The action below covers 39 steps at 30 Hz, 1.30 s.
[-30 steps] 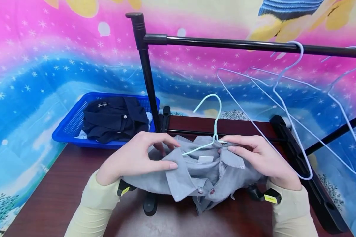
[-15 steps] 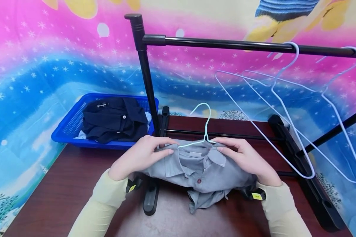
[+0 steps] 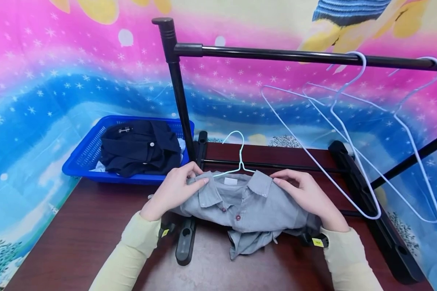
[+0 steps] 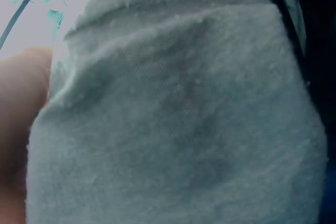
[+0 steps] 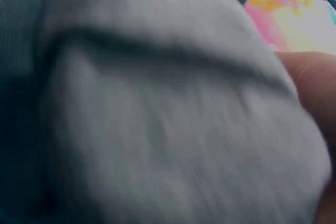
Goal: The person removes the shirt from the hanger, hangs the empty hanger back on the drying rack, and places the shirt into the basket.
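Observation:
A grey button-up shirt [image 3: 255,210] hangs between the hands, its collar spread and a white label inside the neck. The hook of a pale green wire hanger [image 3: 241,161] rises out of the neck opening; its arms run inside the shirt, mostly hidden. My left hand [image 3: 171,188] pinches the cloth beside the collar at the left shoulder. At the right shoulder, just outside the collar, my right hand [image 3: 307,194] pinches the fabric between thumb and fingers. Grey cloth [image 4: 173,114] fills most of the left wrist view, and blurred cloth [image 5: 184,129] the right wrist view.
A black garment rack [image 3: 262,52] stands on the dark red table [image 3: 105,226], with two lilac wire hangers [image 3: 335,115] on its bar at the right. The blue basket [image 3: 76,165] at the left holds a navy garment [image 3: 138,147]. A patterned backdrop hangs behind.
Shirt and green hanger have moved left, and the hanger's hook sits lower. My right hand has shifted from the collar out to the shoulder. The collar now lies flatter and more even.

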{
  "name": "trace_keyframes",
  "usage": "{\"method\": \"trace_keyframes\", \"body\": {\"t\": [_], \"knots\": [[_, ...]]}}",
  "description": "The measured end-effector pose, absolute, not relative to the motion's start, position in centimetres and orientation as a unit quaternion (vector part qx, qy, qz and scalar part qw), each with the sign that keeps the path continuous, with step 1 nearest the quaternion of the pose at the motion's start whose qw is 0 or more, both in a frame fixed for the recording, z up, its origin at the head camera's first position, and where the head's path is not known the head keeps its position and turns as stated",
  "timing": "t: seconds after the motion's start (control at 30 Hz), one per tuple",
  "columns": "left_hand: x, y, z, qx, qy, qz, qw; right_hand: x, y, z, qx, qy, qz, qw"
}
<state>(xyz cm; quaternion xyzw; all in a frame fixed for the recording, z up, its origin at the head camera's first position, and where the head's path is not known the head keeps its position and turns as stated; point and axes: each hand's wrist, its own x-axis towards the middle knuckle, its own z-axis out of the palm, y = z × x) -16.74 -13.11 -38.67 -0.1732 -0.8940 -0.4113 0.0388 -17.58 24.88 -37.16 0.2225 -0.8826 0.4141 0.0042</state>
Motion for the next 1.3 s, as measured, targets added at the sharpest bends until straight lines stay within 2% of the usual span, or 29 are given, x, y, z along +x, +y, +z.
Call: {"method": "trace_keyframes", "body": {"t": [0.17,0.5,0.93,1.17,1.3], "knots": [[-16.7,-13.1,-38.9,-0.172,-0.887,-0.425,0.057,-16.8,25.9,-37.0,0.229,-0.890,0.394,0.003],[-16.3,-12.9,-37.9,-0.189,-0.872,-0.446,0.074,-16.0,26.3,-36.9,0.237,-0.878,0.412,0.054],[-16.1,-12.5,-37.5,-0.193,-0.880,-0.416,0.122,-15.6,26.1,-36.5,0.222,-0.879,0.417,0.057],[-15.9,-11.5,-37.2,-0.208,-0.877,-0.419,0.110,-15.2,25.0,-36.2,0.232,-0.874,0.424,0.046],[-16.0,-10.2,-37.2,-0.237,-0.865,-0.425,0.124,-15.2,23.8,-36.4,0.249,-0.865,0.434,0.043]]}}
